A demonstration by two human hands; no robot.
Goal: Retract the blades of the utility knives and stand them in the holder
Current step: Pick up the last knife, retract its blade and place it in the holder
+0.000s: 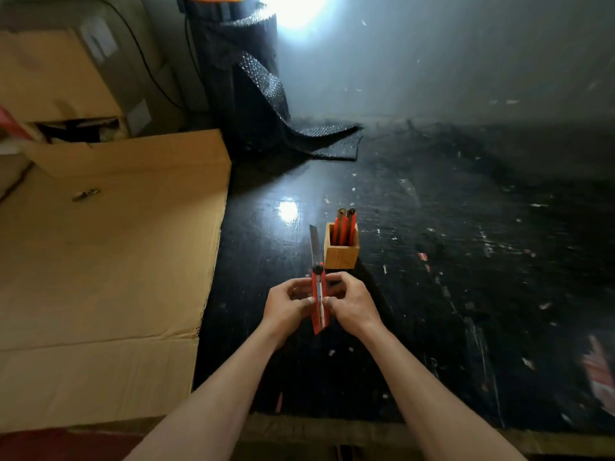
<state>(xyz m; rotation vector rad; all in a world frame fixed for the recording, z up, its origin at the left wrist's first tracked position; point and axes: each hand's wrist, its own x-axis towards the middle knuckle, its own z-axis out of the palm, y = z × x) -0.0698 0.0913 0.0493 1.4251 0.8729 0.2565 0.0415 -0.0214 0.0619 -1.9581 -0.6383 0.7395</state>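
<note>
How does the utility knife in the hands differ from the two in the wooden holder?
The held utility knife has its blade extended; the holder knives show no blade. The held one is gripped by left hand and right hand; the others stand in the wooden holder. All have red bodies.

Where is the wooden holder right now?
In the head view, the wooden holder stands on the black table, just beyond the right hand, with two knives inside.

No text (labels or numbers included) is readable anywhere.
</note>
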